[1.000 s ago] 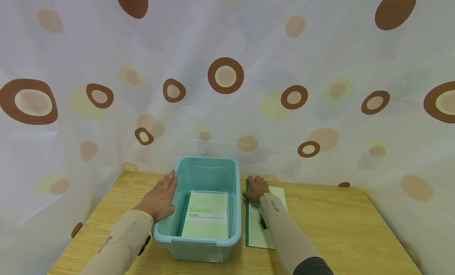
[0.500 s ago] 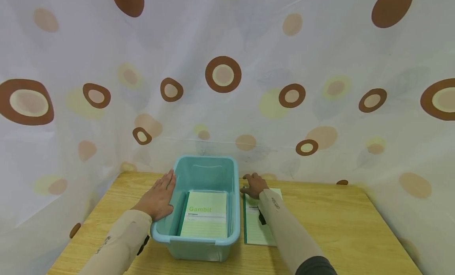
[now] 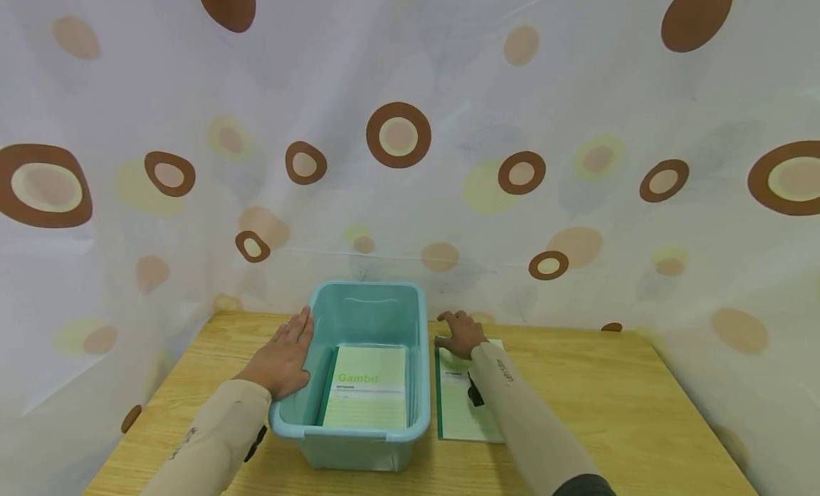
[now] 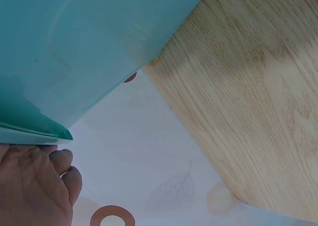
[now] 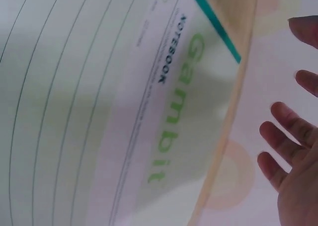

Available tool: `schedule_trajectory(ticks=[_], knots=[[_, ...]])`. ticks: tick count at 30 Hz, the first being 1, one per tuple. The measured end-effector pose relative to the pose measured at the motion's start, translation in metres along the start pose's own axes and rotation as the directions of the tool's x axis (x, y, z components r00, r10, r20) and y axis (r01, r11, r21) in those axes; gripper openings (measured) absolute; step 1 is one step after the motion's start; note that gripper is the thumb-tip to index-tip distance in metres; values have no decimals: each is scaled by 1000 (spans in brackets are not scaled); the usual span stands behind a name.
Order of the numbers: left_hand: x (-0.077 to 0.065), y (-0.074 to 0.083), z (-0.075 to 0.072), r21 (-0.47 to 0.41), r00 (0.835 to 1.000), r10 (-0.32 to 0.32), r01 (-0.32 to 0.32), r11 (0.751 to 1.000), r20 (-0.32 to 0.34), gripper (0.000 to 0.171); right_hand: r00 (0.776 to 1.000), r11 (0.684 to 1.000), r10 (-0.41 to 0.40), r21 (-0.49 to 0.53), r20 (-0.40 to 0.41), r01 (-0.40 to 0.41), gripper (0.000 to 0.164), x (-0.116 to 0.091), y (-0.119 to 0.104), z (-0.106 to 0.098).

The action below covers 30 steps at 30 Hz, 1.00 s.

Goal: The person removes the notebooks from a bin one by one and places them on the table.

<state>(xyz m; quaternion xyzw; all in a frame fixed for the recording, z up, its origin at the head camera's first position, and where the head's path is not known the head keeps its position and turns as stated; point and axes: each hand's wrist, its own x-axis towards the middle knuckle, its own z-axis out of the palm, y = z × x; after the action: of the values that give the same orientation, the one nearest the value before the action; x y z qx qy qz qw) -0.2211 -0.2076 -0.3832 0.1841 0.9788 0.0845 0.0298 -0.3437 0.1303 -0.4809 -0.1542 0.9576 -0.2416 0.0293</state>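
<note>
A light blue plastic bin [image 3: 355, 453] stands on the table, and a pale green "Gambit" notebook [image 3: 365, 407] lies inside it. My left hand [image 3: 280, 359] rests along the bin's left rim with its fingers extended. From below, the left wrist view shows that hand [image 4: 35, 186] against the rim. To the right of the bin, a second notebook [image 3: 455, 414] with a dark green spine lies on the table. Over its far end is my right hand [image 3: 463, 335], fingers spread. The right wrist view shows those fingers apart, beside the cover [image 5: 74, 136], with nothing held.
Both bin and notebooks are on a wood-grain table [image 3: 596, 403]. A patterned white sheet [image 3: 461, 211] hangs close behind the table's far edge and along both sides. The bin's right wall [image 3: 424, 382] runs beside the loose notebook's spine.
My right hand's fingers, earlier lying on the far left corner of the loose notebook, have lifted and spread. The left hand stays on the bin's rim. The head view has shifted slightly.
</note>
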Motion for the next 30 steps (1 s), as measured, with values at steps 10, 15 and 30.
schedule_trajectory(ticks=[10, 15, 30], knots=[[0, 0, 0, -3, 1000, 0, 0, 1000, 4, 77, 995, 993, -43, 105, -87, 52, 49, -6, -32, -23], [1, 0, 1, -2, 1000, -5, 5, 1000, 3, 78, 987, 988, -62, 128, -145, 81, 48, -11, -39, -38], [3, -2, 3, -14, 1000, -6, 6, 1000, 6, 79, 978, 973, -110, 184, -176, 142, 51, -18, -97, -86]])
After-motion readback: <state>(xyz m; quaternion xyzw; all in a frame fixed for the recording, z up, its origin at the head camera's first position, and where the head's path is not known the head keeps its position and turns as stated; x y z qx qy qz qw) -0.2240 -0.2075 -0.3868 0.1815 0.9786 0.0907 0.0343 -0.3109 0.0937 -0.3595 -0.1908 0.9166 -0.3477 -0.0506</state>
